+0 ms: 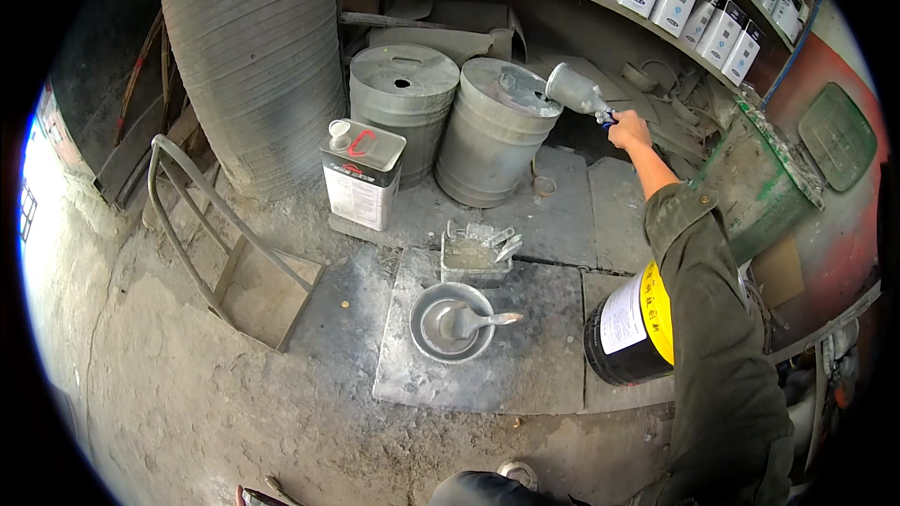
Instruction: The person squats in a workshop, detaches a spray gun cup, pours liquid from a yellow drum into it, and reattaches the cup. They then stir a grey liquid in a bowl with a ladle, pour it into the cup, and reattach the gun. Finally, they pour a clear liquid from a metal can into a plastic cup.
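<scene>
Spray gun point(574, 91) with a grey-coated cup was gripped in a person's right hand point(630, 131), the fingers closed around its handle and the arm stretched out in a dark sleeve point(698, 244). How the left hand was held could not be told. The gun's cup was pointed leftward from the right hand, seen against the edge of a grey metal drum point(487, 150); whether the two touched could not be made out. Farther left of the hand, a second drum point(403, 98) was placed close beside the first, with a rectangular can point(364, 189), topped by a white cap and red handle, set in front. Below and to the left of the hand, a small square pan point(476, 275) was filled with several tools, and nearer the wearer a round bowl point(424, 309) was occupied by a grey-smeared tool point(476, 320). Below the hand, a black-and-yellow pail point(623, 328) was partly hidden by the sleeve. To its right, a dust-caked green bin point(755, 183) was seen, and above it white-and-black cans point(673, 0) were lined up on a shelf. Far to the left, a tubular-handled cart point(261, 295) was parked by a ribbed duct point(258, 75).
</scene>
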A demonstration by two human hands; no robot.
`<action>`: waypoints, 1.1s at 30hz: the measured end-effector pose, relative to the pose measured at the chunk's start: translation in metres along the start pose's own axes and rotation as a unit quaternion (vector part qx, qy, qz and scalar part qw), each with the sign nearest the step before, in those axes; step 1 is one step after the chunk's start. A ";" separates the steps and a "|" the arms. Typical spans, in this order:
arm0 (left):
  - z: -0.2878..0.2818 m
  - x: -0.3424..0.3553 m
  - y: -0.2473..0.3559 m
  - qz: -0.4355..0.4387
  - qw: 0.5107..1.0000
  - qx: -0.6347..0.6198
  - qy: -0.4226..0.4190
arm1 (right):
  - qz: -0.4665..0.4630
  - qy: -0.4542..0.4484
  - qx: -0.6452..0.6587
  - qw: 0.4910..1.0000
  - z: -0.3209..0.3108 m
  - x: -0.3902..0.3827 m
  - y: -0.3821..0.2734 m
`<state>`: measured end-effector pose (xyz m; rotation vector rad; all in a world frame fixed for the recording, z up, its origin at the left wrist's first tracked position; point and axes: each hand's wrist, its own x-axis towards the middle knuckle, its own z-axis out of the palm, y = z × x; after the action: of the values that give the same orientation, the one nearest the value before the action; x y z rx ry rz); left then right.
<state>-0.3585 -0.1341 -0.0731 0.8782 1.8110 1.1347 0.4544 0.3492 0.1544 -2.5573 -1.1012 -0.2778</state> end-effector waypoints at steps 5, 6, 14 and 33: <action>0.021 -0.009 0.039 -0.063 0.998 -0.004 -0.018 | -0.074 0.065 -0.081 0.992 -0.017 -0.019 -0.019; 0.020 -0.008 0.036 -0.061 0.998 0.006 -0.022 | -0.097 0.077 -0.103 0.987 -0.018 -0.020 -0.020; 0.026 -0.010 0.028 -0.076 0.995 0.028 -0.056 | -0.290 0.289 -0.288 0.866 -0.026 -0.025 -0.022; 0.067 0.166 -0.133 -0.259 0.958 -0.121 -0.003 | 0.171 -0.283 0.672 0.663 -0.016 -0.387 0.000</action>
<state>-0.3887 -0.0134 -0.2581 0.2370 1.7103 0.9740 0.1902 0.0860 0.0501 -1.3223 -0.4981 1.1005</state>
